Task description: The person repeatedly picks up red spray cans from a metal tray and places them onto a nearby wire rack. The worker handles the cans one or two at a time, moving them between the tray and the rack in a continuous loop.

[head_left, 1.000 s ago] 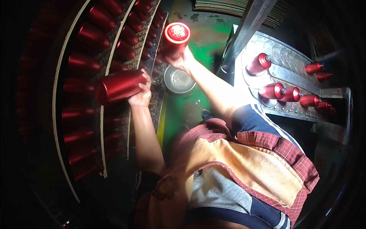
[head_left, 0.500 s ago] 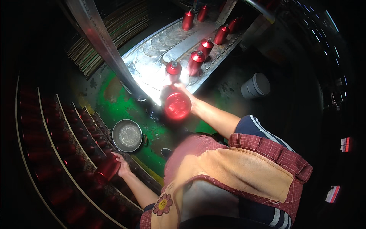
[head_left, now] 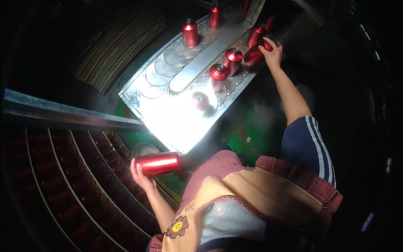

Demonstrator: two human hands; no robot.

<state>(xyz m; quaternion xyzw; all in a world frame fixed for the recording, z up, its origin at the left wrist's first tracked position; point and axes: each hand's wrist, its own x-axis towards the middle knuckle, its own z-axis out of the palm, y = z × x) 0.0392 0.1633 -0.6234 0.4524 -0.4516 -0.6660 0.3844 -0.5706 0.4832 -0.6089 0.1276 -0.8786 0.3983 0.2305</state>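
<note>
1. Red bottle (head_left: 159, 163) lies sideways in the left hand (head_left: 143, 178), whose fingers are clamped around its left end; the other end points to the right, just beside the near corner of the conveyor (head_left: 161, 80).
2. Second red bottle (head_left: 252, 56) is gripped by the right hand (head_left: 273, 53) at the conveyor's right edge. It tilts, with its neck toward the upper right; whether its base touches the surface, I cannot tell.
3. Both hands are well apart, one bottle in each.
4. Upright red bottles (head_left: 232, 61) with narrow necks stand on the conveyor, most along its right side and two farther up on its left. Strong glare whitens the near end, where one pale bottle (head_left: 200, 101) is partly washed out.
5. Below the left arm's side, a rack (head_left: 58, 166) holds rows of dark red bottles behind pale curved edges.
6. A round basin (head_left: 145, 148) sits on the green floor (head_left: 247, 140), partly hidden by the left-hand bottle.
7. A metal beam (head_left: 71, 112) crosses above the rack, and a stack of thin sheets (head_left: 121, 48) lies beyond it.
</note>
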